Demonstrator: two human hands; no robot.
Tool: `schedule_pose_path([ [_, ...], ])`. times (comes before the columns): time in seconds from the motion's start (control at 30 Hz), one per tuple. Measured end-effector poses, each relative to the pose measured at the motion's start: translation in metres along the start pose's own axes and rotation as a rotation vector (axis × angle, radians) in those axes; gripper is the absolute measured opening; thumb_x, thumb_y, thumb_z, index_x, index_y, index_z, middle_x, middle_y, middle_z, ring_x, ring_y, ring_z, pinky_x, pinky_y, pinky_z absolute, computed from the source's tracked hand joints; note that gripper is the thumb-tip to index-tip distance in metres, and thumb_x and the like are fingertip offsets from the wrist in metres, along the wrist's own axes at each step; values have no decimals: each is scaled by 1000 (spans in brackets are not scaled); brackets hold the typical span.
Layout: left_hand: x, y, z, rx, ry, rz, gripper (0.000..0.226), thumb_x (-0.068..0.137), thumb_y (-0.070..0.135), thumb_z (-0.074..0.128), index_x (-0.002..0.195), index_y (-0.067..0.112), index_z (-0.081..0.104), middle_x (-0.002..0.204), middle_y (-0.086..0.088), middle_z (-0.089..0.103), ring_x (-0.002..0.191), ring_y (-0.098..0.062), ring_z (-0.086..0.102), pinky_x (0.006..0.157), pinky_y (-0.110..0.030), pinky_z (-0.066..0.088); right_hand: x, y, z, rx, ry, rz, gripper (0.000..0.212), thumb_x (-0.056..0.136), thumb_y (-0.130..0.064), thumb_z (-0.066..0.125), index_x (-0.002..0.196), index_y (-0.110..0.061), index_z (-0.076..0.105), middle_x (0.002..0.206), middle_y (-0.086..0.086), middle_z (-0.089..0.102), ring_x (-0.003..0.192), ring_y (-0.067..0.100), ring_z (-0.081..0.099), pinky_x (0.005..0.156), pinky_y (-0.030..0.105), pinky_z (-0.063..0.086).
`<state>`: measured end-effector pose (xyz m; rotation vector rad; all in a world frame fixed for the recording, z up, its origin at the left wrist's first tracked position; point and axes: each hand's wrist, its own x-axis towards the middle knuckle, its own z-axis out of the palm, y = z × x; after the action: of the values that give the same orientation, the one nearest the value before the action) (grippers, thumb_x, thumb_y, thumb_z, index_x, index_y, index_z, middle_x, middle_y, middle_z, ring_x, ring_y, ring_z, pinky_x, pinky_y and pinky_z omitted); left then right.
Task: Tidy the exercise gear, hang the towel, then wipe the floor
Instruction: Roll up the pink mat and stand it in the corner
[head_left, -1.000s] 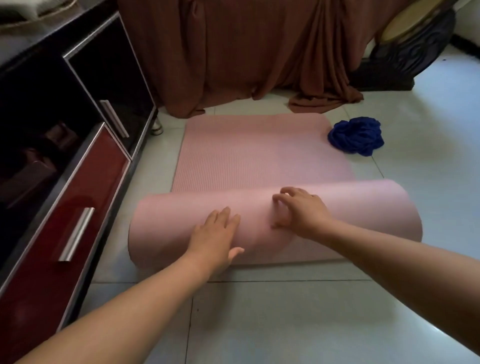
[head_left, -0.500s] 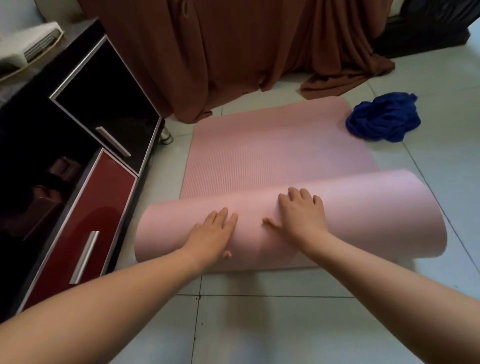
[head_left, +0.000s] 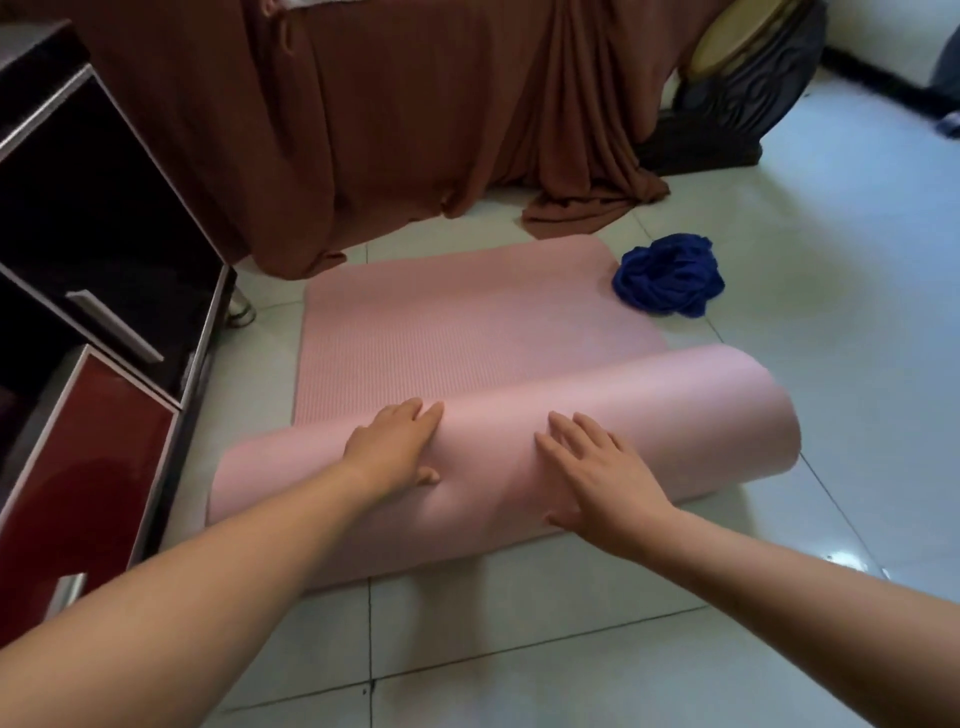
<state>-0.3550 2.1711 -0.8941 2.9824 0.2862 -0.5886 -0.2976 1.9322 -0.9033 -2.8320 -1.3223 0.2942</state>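
So my mat is on the floor, rolled up at the end nearest me and flat beyond that. Both my hands are on top of the roll, left hand near the middle and right hand just to its right. The cabinet runs along the mat's left side, the draped cloth hangs behind its far edge, and the bunched-up towel sits just off its far right corner.

We count one pink mat, one blue towel and one brown cloth. There are two hands, the left hand and the right hand. We see two cabinet doors, the black door and the red door, and two metal handles, the upper handle and the lower handle.
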Motion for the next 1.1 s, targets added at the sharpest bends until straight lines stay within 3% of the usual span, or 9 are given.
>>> schedule_pose_path([
  [0.27,31,2,-5,-73,-16,-80,86,82,31,67,147,20,11,151,-8,19,137,-30,21,101,-49,32,38,-47,-9,-32,-133,55,97,79,-49,65,148,-18,5,157,2,-5,144,22,0,113,42,17],
  [0.47,41,-6,-9,-108,-14,-95,84,85,33,64,148,22,9,154,-6,14,140,-28,17,107,-51,26,59,-27,-18,-78,-107,59,101,73,-53,69,146,-16,10,153,6,9,140,23,12,105,40,25],
  [0.6,46,-18,-12,-137,129,-73,56,91,31,52,141,21,28,149,-5,26,134,-27,29,104,-44,32,88,-11,-26,-33,-63,13,95,73,-53,67,144,-15,16,151,5,16,139,23,16,106,42,23],
  [0.67,44,-23,-11,-133,178,-65,49,95,32,42,142,21,29,151,-5,25,136,-25,26,107,-43,30,107,-2,-29,16,-19,-6,92,72,-56,67,141,-16,23,148,3,21,137,22,18,106,41,23],
  [0.83,41,-22,-14,-79,169,-65,60,93,45,41,146,21,23,154,-3,19,139,-22,20,111,-41,25,148,19,-36,86,0,-54,78,71,-60,66,131,-19,38,141,2,34,131,22,30,102,38,28],
  [1.1,51,4,-40,74,15,-3,73,89,44,53,146,17,18,155,-7,11,140,-22,16,111,-36,27,203,46,-41,315,11,-70,83,66,-61,71,132,-21,41,136,4,38,123,27,40,100,40,32],
])
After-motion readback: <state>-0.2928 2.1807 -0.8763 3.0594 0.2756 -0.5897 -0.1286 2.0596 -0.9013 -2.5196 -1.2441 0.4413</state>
